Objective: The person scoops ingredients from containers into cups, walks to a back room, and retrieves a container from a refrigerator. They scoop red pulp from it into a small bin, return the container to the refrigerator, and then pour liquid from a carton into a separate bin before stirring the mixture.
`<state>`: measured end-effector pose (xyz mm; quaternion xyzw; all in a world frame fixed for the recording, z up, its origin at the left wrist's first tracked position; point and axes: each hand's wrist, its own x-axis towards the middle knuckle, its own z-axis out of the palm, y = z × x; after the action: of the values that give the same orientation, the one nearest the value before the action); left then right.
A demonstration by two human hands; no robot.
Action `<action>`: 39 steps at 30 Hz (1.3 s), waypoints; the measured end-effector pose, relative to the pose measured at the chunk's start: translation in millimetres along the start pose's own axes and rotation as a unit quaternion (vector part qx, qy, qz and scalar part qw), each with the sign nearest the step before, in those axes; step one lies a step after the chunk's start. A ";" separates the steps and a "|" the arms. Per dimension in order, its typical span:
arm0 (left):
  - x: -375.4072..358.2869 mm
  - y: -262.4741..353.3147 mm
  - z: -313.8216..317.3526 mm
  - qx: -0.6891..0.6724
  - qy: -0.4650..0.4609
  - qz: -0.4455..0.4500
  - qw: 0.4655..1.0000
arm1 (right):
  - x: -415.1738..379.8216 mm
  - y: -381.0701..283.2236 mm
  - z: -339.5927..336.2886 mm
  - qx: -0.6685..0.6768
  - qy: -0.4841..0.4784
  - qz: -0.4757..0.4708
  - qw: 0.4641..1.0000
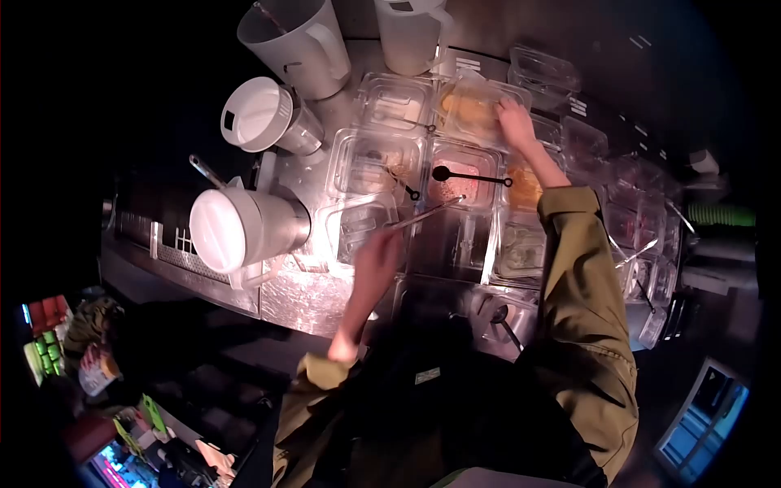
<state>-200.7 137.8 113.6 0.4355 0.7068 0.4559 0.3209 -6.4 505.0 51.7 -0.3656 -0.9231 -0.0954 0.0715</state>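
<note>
nearest my camera is dark clothing [415, 390]. beyond it, i see the long metal utensil [427, 213] grasped in my blurred left hand [378, 254], its far end over the pink-filled container [455, 185]. a black spoon [472, 176] lies across that container. my right hand [514, 122] touches the clear lid [478, 122] over yellow food; whether it grips, i cannot tell. leftward, a white-lidded pitcher [272, 224] stands on the metal counter [297, 302].
</note>
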 end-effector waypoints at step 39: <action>189.3 50.3 92.0 0.061 -0.189 0.215 0.956 | -163.0 -45.8 -132.3 0.063 -0.112 -0.020 0.991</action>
<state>-184.7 353.6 114.5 0.6742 0.5491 0.3800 0.3154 88.1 334.2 141.6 -0.3506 -0.9364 0.0034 -0.0114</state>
